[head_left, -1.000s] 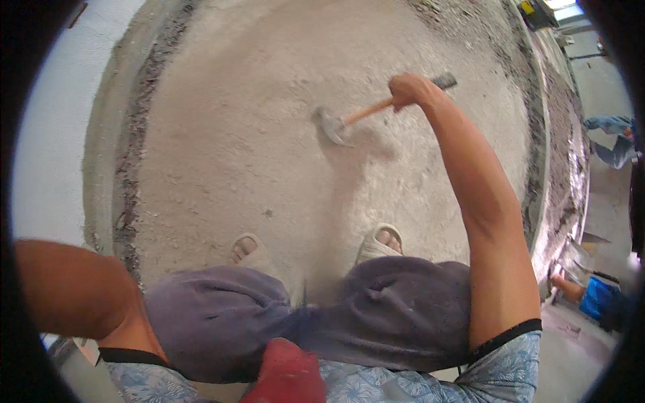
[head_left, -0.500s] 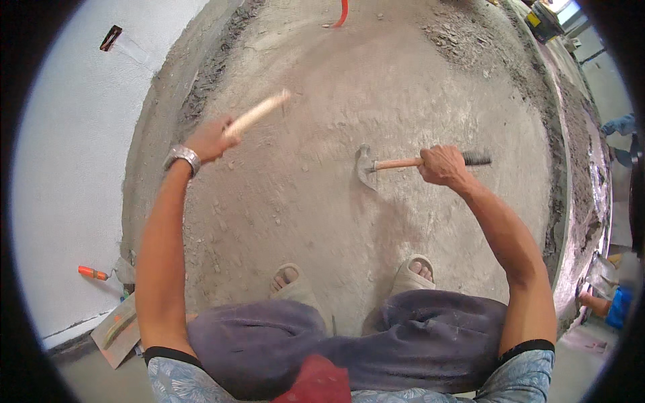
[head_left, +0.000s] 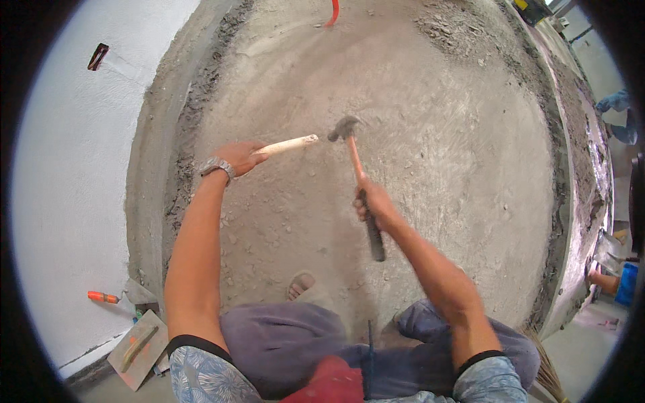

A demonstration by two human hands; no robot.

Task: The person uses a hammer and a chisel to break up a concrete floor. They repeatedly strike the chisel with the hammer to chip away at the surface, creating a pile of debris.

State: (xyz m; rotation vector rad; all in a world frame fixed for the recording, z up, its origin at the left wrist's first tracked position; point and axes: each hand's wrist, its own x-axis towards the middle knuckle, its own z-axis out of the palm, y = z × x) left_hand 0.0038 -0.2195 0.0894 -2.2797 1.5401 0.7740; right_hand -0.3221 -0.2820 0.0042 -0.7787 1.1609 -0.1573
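My left hand (head_left: 240, 157), with a metal watch on the wrist, is closed round one end of a pale wooden stick (head_left: 287, 146). The stick's free end points right, a short gap from the hammer head. My right hand (head_left: 377, 204) grips the middle of a claw hammer (head_left: 356, 156). Its dark metal head is at the far end, and the black grip sticks out below my fist toward me. Both tools are above a rough grey cement floor (head_left: 430, 168).
At left, a trowel with an orange handle (head_left: 103, 296) and a plastering float (head_left: 140, 349) are by the white wall (head_left: 67, 201). A red tube (head_left: 333, 13) rises from the floor ahead, near rubble (head_left: 440, 32). Broom bristles (head_left: 547, 369) and another person's arm (head_left: 605, 283) show at right.
The hammer has swung from lying sideways to pointing its head away from me, and my right hand has come left. My left hand has moved right and slightly nearer with the stick.
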